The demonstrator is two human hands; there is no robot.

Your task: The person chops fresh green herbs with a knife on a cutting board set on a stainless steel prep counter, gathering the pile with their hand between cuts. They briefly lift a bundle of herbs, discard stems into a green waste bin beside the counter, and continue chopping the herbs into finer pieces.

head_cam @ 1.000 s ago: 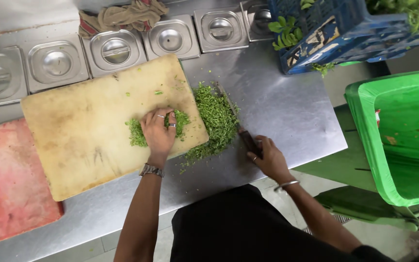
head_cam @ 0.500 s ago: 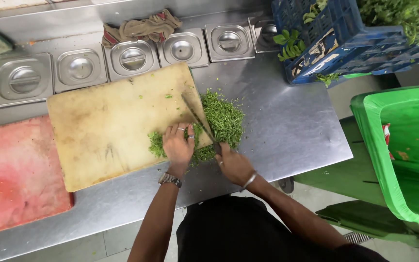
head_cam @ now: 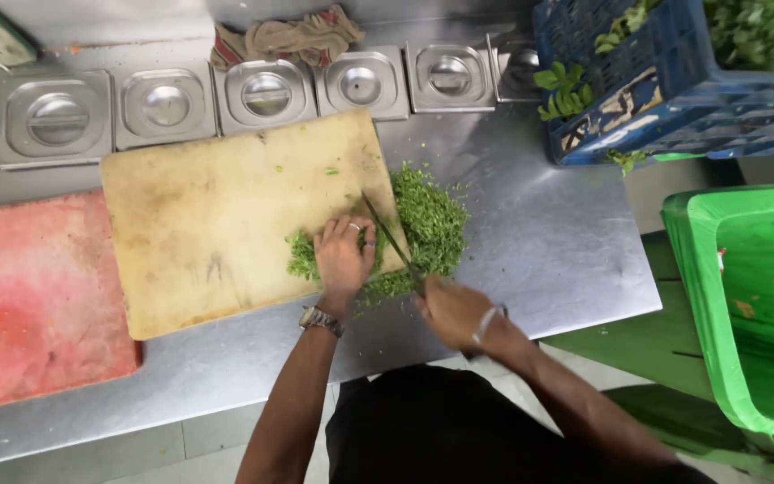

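Head view shows the left hand [head_cam: 344, 258] pressed flat on chopped green herbs [head_cam: 427, 224] at the right edge of the beige cutting board [head_cam: 217, 224]. Just beside it, the right hand [head_cam: 452, 312] is clenched around a knife [head_cam: 394, 246], blade angled across the herbs on the steel desk [head_cam: 548, 242].

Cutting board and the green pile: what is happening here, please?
A person is chopping herbs at the right edge of a pale cutting board on a steel counter. The left hand presses the herbs down, and the right hand holds a knife across them. A blue crate of greens stands behind.
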